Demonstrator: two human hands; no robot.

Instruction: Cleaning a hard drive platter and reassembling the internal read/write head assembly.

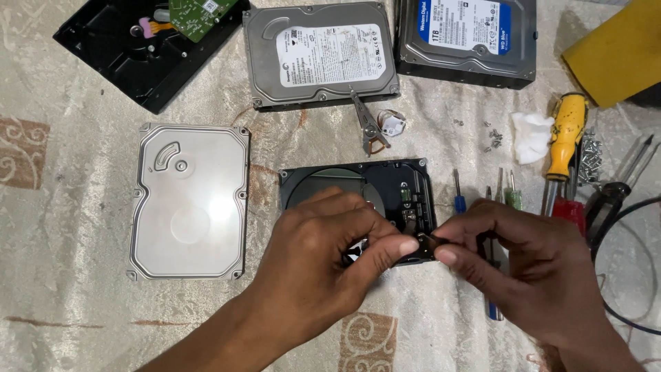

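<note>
1. Pale patterned cloth covers the surface [69,289], with drives, screwdrivers and loose screws spread over it.
2. An opened hard drive [358,189] lies just beyond both hands, its long axis running left to right.
3. Left hand [323,255] and right hand [523,265] meet over the drive's near right corner.
4. Both pinch a small metal part [425,239] between thumb and finger; it lies between them, equally near each.
5. The drive's silver lid [189,203] lies well apart, to the left.
</note>
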